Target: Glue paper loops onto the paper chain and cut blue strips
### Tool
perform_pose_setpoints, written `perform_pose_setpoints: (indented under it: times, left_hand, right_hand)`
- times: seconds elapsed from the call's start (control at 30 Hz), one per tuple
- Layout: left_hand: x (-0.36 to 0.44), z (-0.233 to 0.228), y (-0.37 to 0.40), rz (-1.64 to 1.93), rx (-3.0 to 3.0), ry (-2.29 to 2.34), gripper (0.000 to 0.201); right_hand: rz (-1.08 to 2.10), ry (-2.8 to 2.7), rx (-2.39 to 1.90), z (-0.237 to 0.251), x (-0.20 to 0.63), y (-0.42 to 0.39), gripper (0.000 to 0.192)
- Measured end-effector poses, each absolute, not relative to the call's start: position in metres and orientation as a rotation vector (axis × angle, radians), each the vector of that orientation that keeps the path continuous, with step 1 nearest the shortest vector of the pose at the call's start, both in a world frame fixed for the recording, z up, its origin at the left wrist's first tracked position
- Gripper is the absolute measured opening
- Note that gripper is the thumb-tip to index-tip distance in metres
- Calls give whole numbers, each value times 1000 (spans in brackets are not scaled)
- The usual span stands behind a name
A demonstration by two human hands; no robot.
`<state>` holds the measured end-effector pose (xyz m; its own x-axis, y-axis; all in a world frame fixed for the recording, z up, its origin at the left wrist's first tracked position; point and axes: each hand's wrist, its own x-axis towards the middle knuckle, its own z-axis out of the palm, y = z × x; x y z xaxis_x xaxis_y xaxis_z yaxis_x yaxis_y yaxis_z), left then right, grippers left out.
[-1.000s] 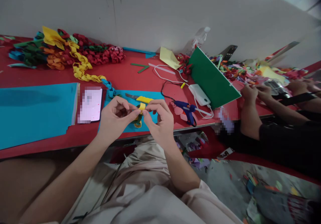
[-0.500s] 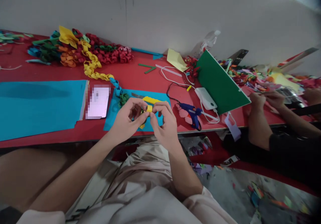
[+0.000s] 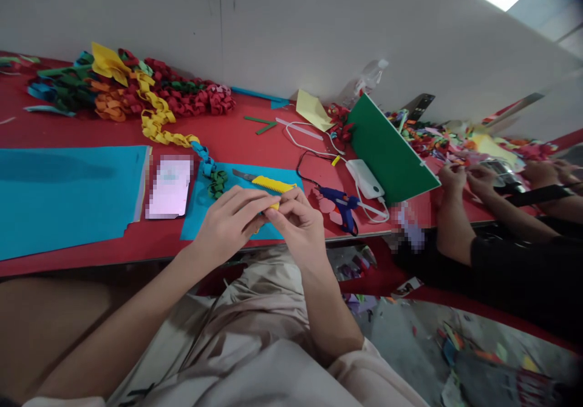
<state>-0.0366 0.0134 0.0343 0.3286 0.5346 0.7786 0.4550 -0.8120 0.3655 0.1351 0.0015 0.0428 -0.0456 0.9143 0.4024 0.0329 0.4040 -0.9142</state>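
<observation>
Both hands meet over the near edge of the red desk [image 3: 255,143]: left hand [image 3: 228,225] and right hand [image 3: 298,228] fingers pinch a small yellow paper strip [image 3: 274,205], just before the yellow-handled utility knife [image 3: 268,183].

No text, label, brand or number can be read anywhere. The phone [image 3: 169,187] at ten o'clock from the hands is blurred out, as is the patch at the table [image 3: 237,140] edge at three o'clock.
</observation>
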Motion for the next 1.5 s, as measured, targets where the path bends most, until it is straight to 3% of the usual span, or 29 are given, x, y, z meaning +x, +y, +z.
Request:
perform_pose_setpoints:
  times: [0.3, 0.57, 0.77, 1.2, 1.43, 1.5]
  left_hand:
    - [-37, 33, 13, 1419, 2493, 974, 24]
    - [-35, 31, 12, 1353, 2439, 989, 25]
    - [-41, 32, 14, 1458, 2439, 1029, 22]
    - [-38, 30, 9, 1294, 2251, 1233, 19]
    - [-39, 37, 10, 1318, 1853, 1099, 31]
    - [-44, 37, 14, 1400, 1782, 1134, 30]
  right_hand:
    - [1040, -1413, -932, 44, 137, 1, 28]
    - [826, -1439, -985, 44, 131, -1, 32]
    - [865, -1497, -1033, 50, 130, 5, 25]
    - [804, -1447, -1025, 41, 127, 9, 34]
    - [675, -1528, -1044, 43, 125, 7, 15]
    - [674, -1691, -973, 52, 124, 4, 19]
